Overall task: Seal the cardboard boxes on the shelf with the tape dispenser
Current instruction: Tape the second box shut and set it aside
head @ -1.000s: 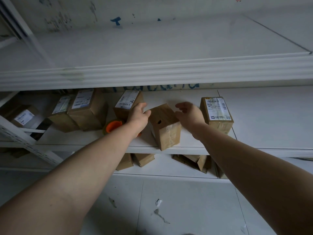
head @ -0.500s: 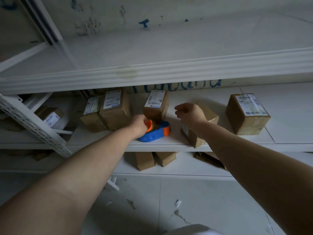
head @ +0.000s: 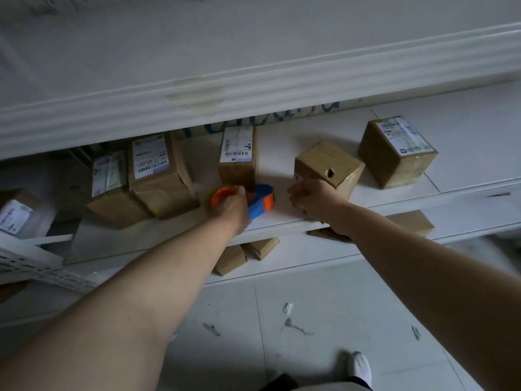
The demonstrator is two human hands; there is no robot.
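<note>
On the middle shelf (head: 284, 224), near its front edge, the tape dispenser (head: 261, 203) is found, blue body with orange parts. It is gripped by the left hand (head: 231, 206), fingers curled over its top; the orange spool is seen at 9 o'clock of the hand and the blue end at 3 o'clock. The right hand (head: 313, 197) is held at 3 o'clock of the dispenser, apart from it, fingers curled into a loose fist with nothing seen in it. The plain box (head: 328, 163), with a small hole in its front face, is placed just behind that hand at 12 o'clock; contact cannot be told. A narrow labelled box (head: 238, 153) is stood at 12 o'clock of the dispenser. A big labelled box (head: 397, 152) is set at 2 o'clock, well apart. Two more labelled boxes (head: 158, 167) are grouped at 9 o'clock. Small boxes (head: 231, 257) are seen on the lower shelf at 6 o'clock. A white shoe (head: 359, 367) is seen on the tiled floor (head: 324, 306).
</note>
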